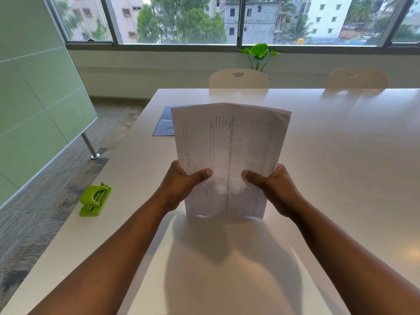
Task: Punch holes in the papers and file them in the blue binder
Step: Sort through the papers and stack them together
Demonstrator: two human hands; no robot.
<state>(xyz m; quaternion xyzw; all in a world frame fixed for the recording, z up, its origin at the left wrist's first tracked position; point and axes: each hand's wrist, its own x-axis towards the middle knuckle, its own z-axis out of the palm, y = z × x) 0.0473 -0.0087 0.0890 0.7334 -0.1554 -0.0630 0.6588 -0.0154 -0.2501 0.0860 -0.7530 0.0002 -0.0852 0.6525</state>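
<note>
Both hands pinch the papers (229, 155) upright: the left hand (179, 185) grips the left edge with its thumb across the front, the right hand (275, 187) mirrors it on the right edge, and the stack's bottom edge appears to rest on the tabletop (341, 155) (probably squaring the sheets). The top bows forward, so a loose grip could let sheets fan or slip out of alignment, which would put the holes unevenly. The green hole punch (95, 200) sits well apart to the left, close to the tabletop's edge, where a careless reach might knock it off. The blue binder (164, 123) lies behind the papers, partly hidden.
</note>
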